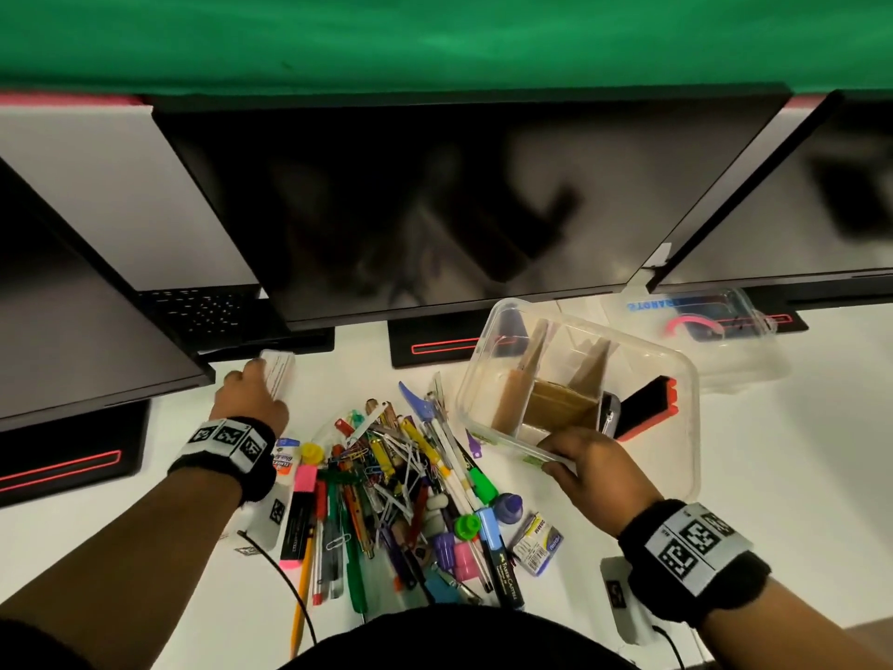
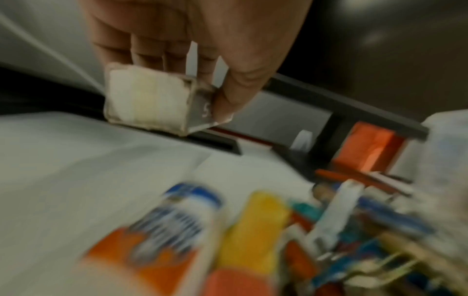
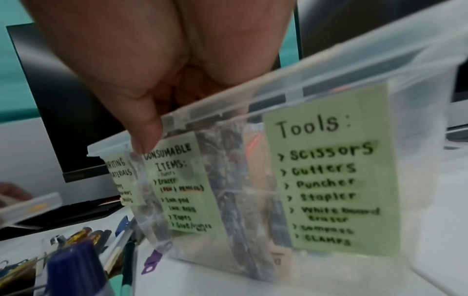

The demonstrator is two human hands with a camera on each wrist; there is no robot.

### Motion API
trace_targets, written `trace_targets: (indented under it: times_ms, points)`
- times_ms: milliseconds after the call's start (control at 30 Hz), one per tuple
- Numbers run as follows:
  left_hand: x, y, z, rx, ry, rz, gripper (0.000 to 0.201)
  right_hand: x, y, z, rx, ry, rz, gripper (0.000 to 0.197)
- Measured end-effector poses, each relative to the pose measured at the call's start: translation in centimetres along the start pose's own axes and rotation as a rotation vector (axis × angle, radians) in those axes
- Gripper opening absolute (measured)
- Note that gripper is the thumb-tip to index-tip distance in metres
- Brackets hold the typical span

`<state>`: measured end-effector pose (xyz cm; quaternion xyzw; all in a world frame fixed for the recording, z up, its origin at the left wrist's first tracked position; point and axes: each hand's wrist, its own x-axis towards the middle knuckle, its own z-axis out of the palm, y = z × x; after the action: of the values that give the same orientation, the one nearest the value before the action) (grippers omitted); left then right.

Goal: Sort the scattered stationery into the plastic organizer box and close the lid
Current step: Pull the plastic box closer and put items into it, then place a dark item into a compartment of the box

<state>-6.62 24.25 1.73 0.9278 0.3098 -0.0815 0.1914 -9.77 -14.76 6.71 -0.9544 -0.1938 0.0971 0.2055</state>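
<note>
A clear plastic organizer box (image 1: 676,418) with brown cardboard dividers stands on the white desk, right of a heap of pens, markers and clips (image 1: 401,495). A black and orange whiteboard eraser (image 1: 647,408) lies in its right compartment. My right hand (image 1: 587,464) grips the box's near rim (image 3: 228,112), thumb outside above green labels (image 3: 331,170). My left hand (image 1: 253,391) is at the far left, under a monitor, and pinches a small white box (image 1: 279,374) between thumb and fingers (image 2: 228,100); the box's open end (image 2: 149,100) shows pale sticks.
Three dark monitors (image 1: 435,195) overhang the back of the desk on black stands (image 1: 435,348). The clear lid (image 1: 696,316) lies behind the box at the right. A glue bottle (image 1: 285,469) and a pink highlighter (image 1: 299,515) lie beside my left wrist.
</note>
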Motion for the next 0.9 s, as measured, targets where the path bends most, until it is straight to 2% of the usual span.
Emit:
trace_targets:
  times_ms: [67, 133, 167, 233, 300, 367, 467, 533, 600, 667, 733, 800, 900]
  points:
    - [-1.5, 2.1, -1.2, -0.081, 0.049, 0.127, 0.061, -0.2, 0.3, 0.5, 0.014, 0.037, -0.026, 0.011]
    - [-3.8, 4.9, -2.3, -0.186, 0.034, 0.302, 0.058, -0.2, 0.3, 0.6, 0.023, 0.053, -0.051, 0.010]
    - [-5.3, 6.4, -2.7, -0.253, -0.011, 0.382, 0.056, -0.2, 0.4, 0.6, 0.029, 0.054, -0.058, 0.011]
    - [-8.5, 9.3, -3.2, -0.397, -0.184, 0.485, 0.053, -0.1, 0.4, 0.4, 0.066, 0.044, -0.036, 0.016]
    - [-11.0, 11.6, -3.2, -0.439, -0.362, 0.577, 0.051, -0.1, 0.2, 0.0, 0.177, 0.038, 0.036, 0.033]
    - [-12.4, 13.3, -2.8, -0.373, -0.481, 0.668, 0.045, 0.0, -0.1, -0.8, 0.337, 0.072, 0.076, 0.055]
    - [-13.3, 14.8, -2.0, -0.345, -0.653, 0.710, 0.035, 0.1, -0.4, -1.5, 0.510, 0.109, 0.059, 0.070]
    - [-13.6, 15.6, -1.4, -0.343, -0.703, 0.692, 0.027, 0.0, -0.3, -1.8, 0.573, 0.132, 0.033, 0.062]
    - [-13.6, 16.1, -0.9, -0.423, -0.682, 0.644, 0.018, -0.1, -0.2, -1.9, 0.592, 0.149, 0.026, 0.051]
    - [-13.3, 16.2, -0.6, -0.458, -0.589, 0.642, 0.008, -0.4, -0.1, -2.3, 0.596, 0.141, 0.048, 0.043]
    - [-12.9, 16.0, -0.5, -0.410, -0.493, 0.680, 0.011, -0.7, 0.8, -3.0, 0.631, 0.140, 0.094, 0.037]
    - [-12.2, 15.5, -0.5, -0.314, -0.430, 0.721, 0.018, -1.2, 2.2, -4.2, 0.649, 0.143, 0.141, 0.037]
    - [-11.1, 14.5, -0.3, 0.028, -0.375, 0.901, 0.022, -2.1, 3.8, -7.4, 0.622, 0.258, 0.233, 0.036]
